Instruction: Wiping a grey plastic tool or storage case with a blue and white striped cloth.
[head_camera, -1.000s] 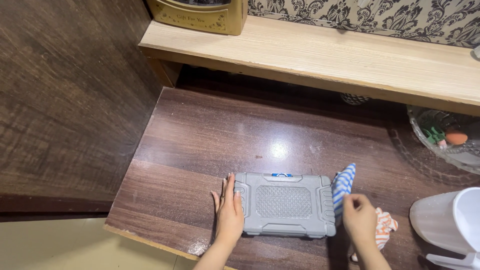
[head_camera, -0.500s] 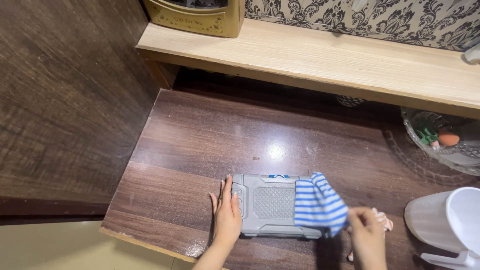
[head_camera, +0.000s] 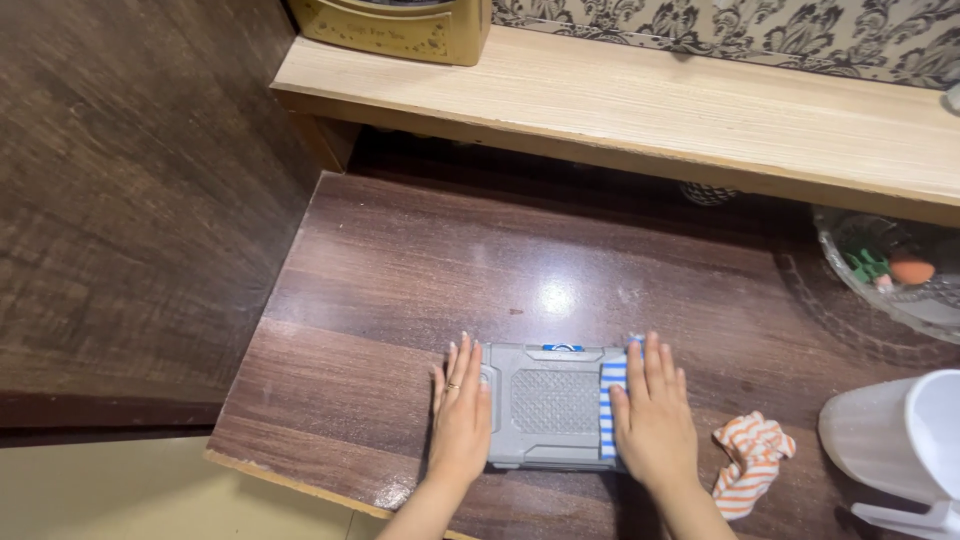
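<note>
Head view: a grey case (head_camera: 548, 418) is lain flat near the front edge of the dark wooden worktop (head_camera: 400, 280), steadied at its left end by the left hand (head_camera: 461, 420), fingers flat and closed on nothing. A blue-striped cloth (head_camera: 611, 400) is pressed onto the case's right end by the flat, ungripping right hand (head_camera: 655, 425); an orange-striped cloth (head_camera: 750, 465) is seen just to the right.

— What surfaces meet the eye? A dark wood-grain tabletop (head_camera: 420, 260), polished and glossy, throws back a bright glare at 12 o'clock of a grey case (head_camera: 545, 405) of matt, ribbed plastic with a fine-textured centre panel.

— And the cloth? A blue-and-white striped rag (head_camera: 611, 400), soft woven fabric, lies pressed under the right hand (head_camera: 655, 425); an orange-striped rag (head_camera: 750, 468) sits crumpled at 3 o'clock. The pale wooden shelf (head_camera: 640, 105) looks matt, the white jug (head_camera: 905, 440) smooth plastic, the bowl (head_camera: 870, 275) clear glass.
</note>
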